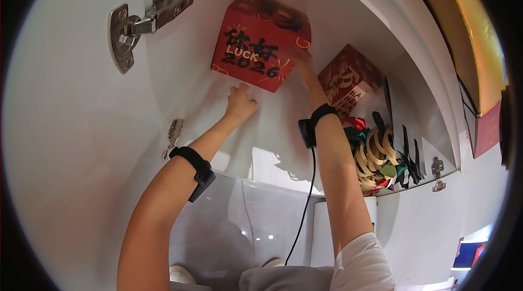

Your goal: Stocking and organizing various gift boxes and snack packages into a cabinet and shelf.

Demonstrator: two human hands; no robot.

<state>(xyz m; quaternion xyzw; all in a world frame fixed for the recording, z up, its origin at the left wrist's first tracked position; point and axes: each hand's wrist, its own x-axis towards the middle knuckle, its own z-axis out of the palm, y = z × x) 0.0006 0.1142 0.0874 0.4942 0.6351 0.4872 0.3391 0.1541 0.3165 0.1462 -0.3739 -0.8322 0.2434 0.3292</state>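
A red cardboard gift box [257,45] with printed lettering and firework designs stands at the back of a white cabinet. At its right side is my right hand [303,64], blurred by motion, its fingers against or close to the box edge. Whether it grips the box cannot be made out. My left hand [241,103] is just in front of the box's lower edge, empty, with fingers loosely bent and the thumb apart. A second, smaller red printed box [349,78] sits to the right, beyond my right wrist.
Right of my forearm lies a heap of ribbons and gold curled strips [376,152]. Metal hinges [143,25] project from the cabinet's left side. A black cable [304,205] hangs from the device on my right wrist. A gold box [470,37] stands outside the cabinet, upper right.
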